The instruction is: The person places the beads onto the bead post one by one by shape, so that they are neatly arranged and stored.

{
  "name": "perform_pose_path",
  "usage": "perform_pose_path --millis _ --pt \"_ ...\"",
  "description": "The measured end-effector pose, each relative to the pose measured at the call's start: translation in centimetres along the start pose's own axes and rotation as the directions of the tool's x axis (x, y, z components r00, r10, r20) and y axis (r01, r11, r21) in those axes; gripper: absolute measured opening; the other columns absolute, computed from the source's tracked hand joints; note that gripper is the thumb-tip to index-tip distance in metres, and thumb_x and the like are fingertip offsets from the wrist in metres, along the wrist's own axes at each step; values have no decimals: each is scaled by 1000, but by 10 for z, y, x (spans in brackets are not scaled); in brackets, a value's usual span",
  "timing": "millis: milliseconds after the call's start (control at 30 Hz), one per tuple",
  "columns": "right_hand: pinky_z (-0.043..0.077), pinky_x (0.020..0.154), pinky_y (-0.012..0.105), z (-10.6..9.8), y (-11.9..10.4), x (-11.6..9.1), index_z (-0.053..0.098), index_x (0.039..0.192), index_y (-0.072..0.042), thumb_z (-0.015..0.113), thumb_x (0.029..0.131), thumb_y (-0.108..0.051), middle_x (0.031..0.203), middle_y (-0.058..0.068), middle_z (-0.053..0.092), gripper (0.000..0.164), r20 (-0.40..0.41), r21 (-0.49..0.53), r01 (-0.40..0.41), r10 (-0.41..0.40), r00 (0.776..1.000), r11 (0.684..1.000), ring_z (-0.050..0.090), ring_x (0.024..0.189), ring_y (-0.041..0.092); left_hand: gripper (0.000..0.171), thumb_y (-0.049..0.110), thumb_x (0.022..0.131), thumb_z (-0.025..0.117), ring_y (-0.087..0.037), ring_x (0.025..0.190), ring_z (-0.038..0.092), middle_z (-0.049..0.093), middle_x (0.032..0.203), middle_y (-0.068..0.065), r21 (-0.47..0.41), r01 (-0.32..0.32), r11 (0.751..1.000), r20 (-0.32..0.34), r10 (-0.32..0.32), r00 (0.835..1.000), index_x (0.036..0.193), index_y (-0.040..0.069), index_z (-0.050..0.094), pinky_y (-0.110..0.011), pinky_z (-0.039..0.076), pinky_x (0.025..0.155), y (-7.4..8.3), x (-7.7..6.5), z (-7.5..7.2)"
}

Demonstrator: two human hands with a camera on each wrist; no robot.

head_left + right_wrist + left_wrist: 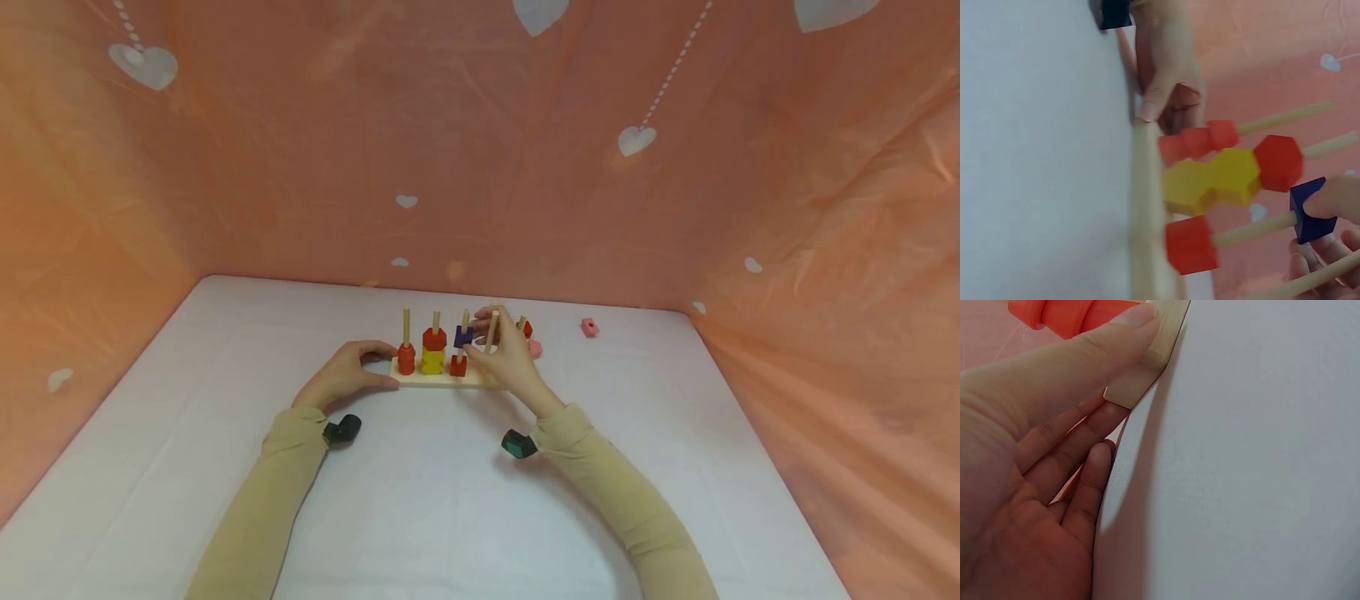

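Note:
A wooden peg board (423, 380) stands on the white table with upright pegs. My left hand (343, 372) grips its left end, thumb along the front edge and fingers behind, as the left wrist view shows. My right hand (513, 360) pinches a dark blue square block (1311, 209), which sits partway up the third peg (1254, 229). Below it on that peg is a red block (1191, 245), with bare peg between them. Red pieces (1196, 142) fill the lower part of the first peg. The second peg bears two yellow blocks (1235, 176) under a red one (1279, 162).
Beyond my right hand, a red piece (528, 329) and a pink piece (535, 348) are partly hidden. A pink block (590, 327) lies farther right on the table (420, 492). Orange cloth (480, 167) with white hearts hangs behind and at both sides.

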State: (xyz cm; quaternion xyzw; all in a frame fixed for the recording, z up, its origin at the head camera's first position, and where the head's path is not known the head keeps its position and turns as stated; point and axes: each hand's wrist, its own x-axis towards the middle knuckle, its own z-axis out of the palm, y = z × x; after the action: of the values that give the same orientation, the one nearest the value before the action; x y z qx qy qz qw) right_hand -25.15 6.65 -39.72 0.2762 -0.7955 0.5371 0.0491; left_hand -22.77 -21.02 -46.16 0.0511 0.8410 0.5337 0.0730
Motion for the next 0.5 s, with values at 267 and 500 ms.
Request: perform_pose_path --millis 267,500 --pt "52 85 37 10 29 -5 60 107 6 72 80 5 102 17 65 29 5 20 -70 69 998 997 61 95 30 64 26 69 87 -29 123 45 56 129 -10 -4 10 1000 3 -10 1000 124 7 59 -47 32 108 -2 0 0" --pt "51 87 32 16 42 -10 60 109 3 69 82 6 104 13 64 28 36 86 -162 160 987 983 60 98 28 64 24 70 87 -28 123 45 56 128 -10 -3 3 1000 -2 -3 1000 124 7 59 -47 32 108 -1 0 0"
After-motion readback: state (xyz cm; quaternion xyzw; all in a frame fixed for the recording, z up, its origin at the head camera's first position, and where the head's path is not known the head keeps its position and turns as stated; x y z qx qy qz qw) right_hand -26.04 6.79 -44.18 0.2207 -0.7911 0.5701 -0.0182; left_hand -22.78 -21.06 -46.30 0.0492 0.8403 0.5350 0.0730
